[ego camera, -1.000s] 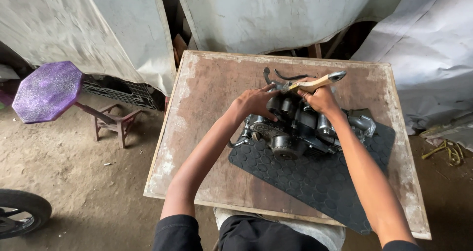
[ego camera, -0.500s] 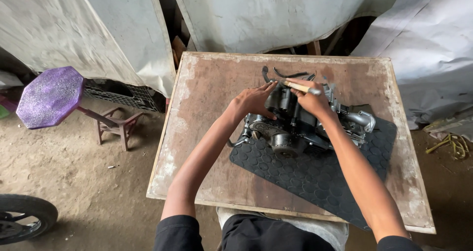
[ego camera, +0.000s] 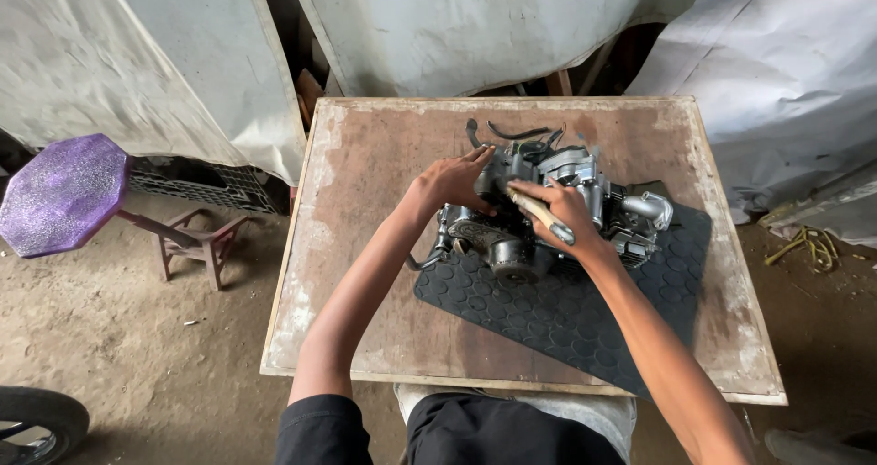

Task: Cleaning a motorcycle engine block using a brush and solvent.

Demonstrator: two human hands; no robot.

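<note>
Head view: black rubber mat [ego camera: 566, 314] on the wooden desk [ego camera: 365, 273], engine [ego camera: 548, 209] sitting on its far end. Right hand [ego camera: 566, 214] fingers clenched around a wooden-handled tool [ego camera: 541, 215], resting on the engine. Left hand [ego camera: 452, 180] fingers spread flat against the engine's left side. Versus earlier: tool was raised above the engine, now lowered onto it; left hand unchanged.

Left hand [ego camera: 454, 180] on engine [ego camera: 548, 211], right hand [ego camera: 566, 211] around wooden-handled tool [ego camera: 539, 214]
</note>
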